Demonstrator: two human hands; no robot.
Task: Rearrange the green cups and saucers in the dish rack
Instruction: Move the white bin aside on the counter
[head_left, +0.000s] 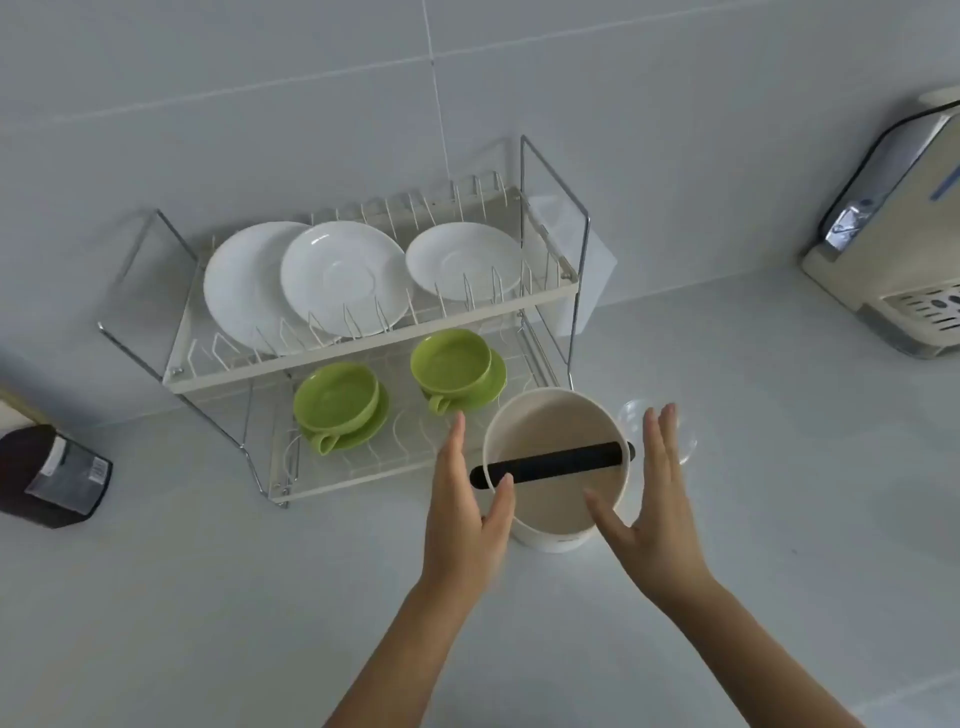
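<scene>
While both green cups (337, 397) (451, 364) sit on their green saucers (363, 431) (491, 387) on the lower tier of the dish rack (363, 358), untouched, rearranging looks not yet begun. Left hand (467, 514) and right hand (657, 512) are spread open and empty, flanking a cream knock box (553, 470) on the desk (208, 597).

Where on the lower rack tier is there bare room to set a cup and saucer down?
The lower tier is bare in front of the left green cup. The strip between that and the right green cup is narrow. The right end is crowded by the white container, flanked by both open hands.
</scene>
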